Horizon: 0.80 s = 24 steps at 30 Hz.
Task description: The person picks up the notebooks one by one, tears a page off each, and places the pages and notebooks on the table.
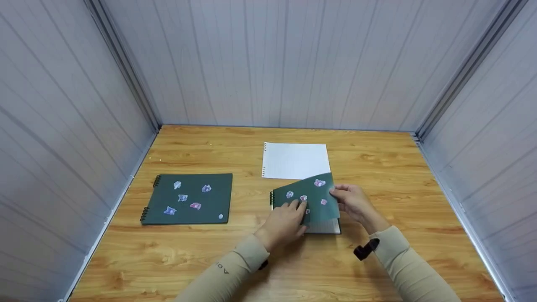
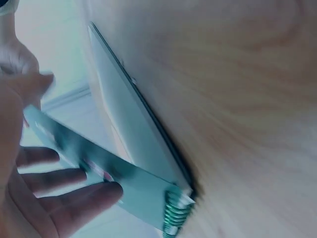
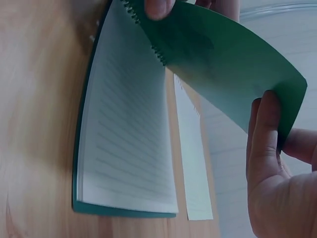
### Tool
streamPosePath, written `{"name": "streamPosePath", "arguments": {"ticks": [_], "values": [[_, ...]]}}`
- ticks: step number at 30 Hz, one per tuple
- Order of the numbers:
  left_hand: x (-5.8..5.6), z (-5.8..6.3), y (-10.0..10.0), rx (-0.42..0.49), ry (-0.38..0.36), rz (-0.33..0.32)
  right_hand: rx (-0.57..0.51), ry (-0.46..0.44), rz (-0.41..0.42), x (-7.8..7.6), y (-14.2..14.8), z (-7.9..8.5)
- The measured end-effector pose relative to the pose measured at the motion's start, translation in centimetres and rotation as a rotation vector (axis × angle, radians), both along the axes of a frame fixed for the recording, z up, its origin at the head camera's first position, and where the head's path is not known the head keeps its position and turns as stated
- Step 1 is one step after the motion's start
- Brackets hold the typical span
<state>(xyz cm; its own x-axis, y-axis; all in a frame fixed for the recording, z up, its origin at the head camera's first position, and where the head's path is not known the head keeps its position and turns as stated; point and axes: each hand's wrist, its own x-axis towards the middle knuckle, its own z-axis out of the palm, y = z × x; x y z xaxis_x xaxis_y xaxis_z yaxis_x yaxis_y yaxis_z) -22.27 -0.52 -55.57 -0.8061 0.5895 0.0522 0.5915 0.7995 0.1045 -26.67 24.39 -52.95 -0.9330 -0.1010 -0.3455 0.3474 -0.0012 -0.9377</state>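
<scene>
A spiral-bound notebook lies on the table with its dark green, stickered cover (image 1: 304, 187) lifted at the right side. White ruled pages (image 3: 129, 134) show beneath it. My right hand (image 1: 354, 203) pinches the cover's free right edge, thumb on one face and fingers (image 3: 267, 121) on the other. My left hand (image 1: 284, 222) lies over the cover near its spiral-bound side, its fingers extended and their tips touching the stickered face. Apart from those fingers, the left thumb (image 2: 37, 84) sticks out. Black coils (image 1: 272, 197) run along the notebook's left edge.
Behind the notebook lies a loose white sheet (image 1: 295, 161) with punched holes along its left side. A second green notebook (image 1: 216, 207), closed and stickered, lies at the left. Pale panel walls (image 1: 268, 63) enclose the wooden table (image 1: 188, 256) at the back and sides.
</scene>
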Motion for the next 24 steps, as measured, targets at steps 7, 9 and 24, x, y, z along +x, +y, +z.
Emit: {"name": "streamPosePath", "arguments": {"ticks": [7,9,24], "values": [[0.3,-0.1,0.5,-0.071,0.066,0.018,-0.043,0.01,-0.008,-0.2,-0.6,0.6],[0.3,-0.2,0.5,-0.052,0.062,0.032,-0.027,0.023,-0.008,-0.2,-0.8,0.6],[0.0,-0.5,-0.9,0.305,-0.039,0.152,0.437,0.324,0.212,0.3,-2.8,-3.5]]}}
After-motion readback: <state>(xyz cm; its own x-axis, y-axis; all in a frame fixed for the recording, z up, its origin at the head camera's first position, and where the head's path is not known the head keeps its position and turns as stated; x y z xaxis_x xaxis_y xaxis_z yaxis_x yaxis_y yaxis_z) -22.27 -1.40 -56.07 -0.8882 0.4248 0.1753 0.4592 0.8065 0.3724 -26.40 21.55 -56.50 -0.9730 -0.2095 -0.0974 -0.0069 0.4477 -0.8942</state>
